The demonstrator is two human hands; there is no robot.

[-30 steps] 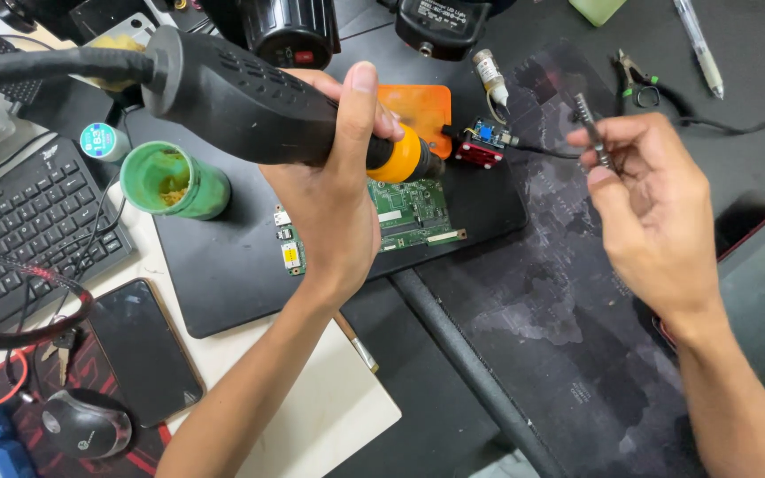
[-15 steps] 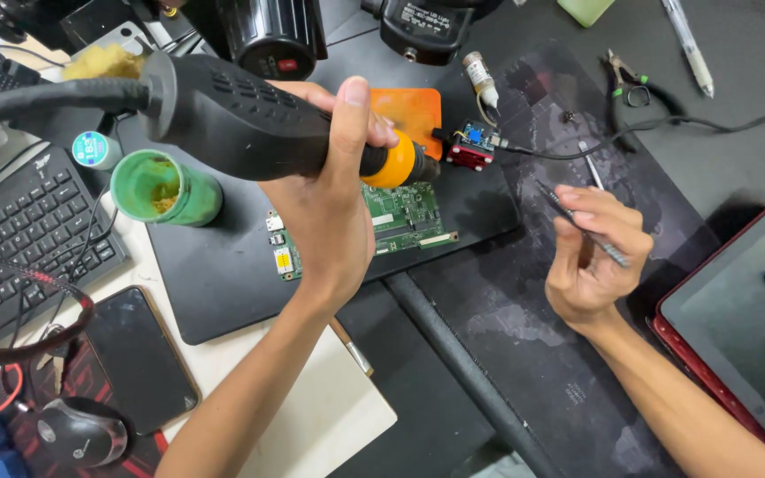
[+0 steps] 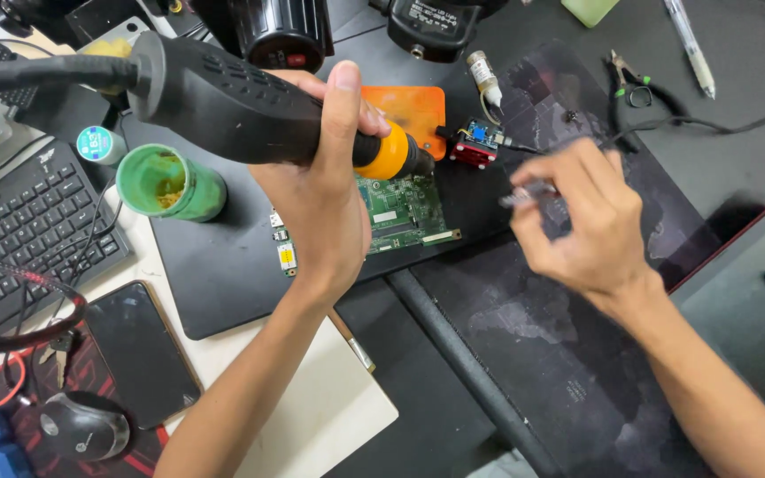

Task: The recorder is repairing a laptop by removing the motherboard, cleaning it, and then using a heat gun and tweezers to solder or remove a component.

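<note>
Cluttered desk (image 3: 223,354) (dark mats (image 3: 577,354))

matt black plastic hot-air tool (image 3: 241,106), glossy phone (image 3: 139,350)

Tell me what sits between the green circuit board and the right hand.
In the head view, only bare black mat lies between the green circuit board and the right hand.

Blurred: thin metal tool (image 3: 524,190) in right hand (image 3: 582,221). Hidden behind left hand (image 3: 325,199): part of green circuit board (image 3: 405,212). Cut off at left edge: keyboard (image 3: 19,235), hot-air tool's hose (image 3: 11,75).
</note>
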